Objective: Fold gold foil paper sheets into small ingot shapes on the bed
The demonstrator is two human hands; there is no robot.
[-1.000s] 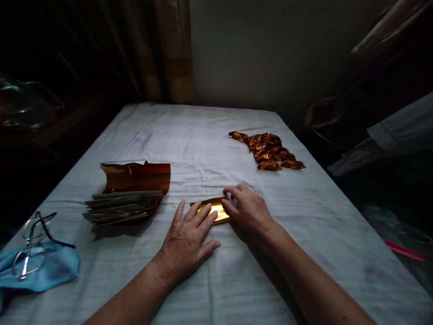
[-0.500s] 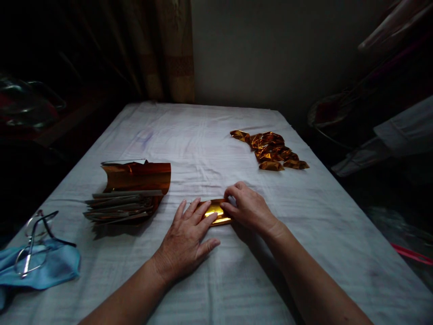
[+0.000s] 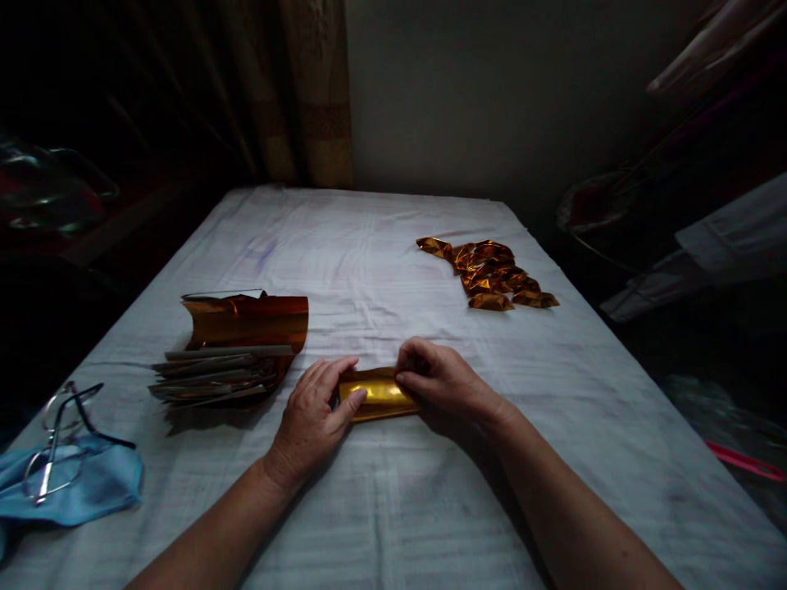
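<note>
Head view: a person's two bare hands are working a small folded piece of gold foil paper point(image 3: 379, 394) on a table covered with a white cloth point(image 3: 381, 254). The left hand point(image 3: 311, 422) is pinching the foil's left end between thumb and curled fingers, while the right hand point(image 3: 443, 381) is gripping its right end, fingertips pressing on the top edge. The foil is lying at the near centre of the cloth, between both hands. To the left, a stack of foil sheets point(image 3: 230, 360) is resting with its top sheet curling upward. At the far right, a pile of folded gold pieces point(image 3: 489, 274) is sitting well apart. At the near left edge, spectacles point(image 3: 58, 442) are lying on a blue cloth point(image 3: 79, 487).
</note>
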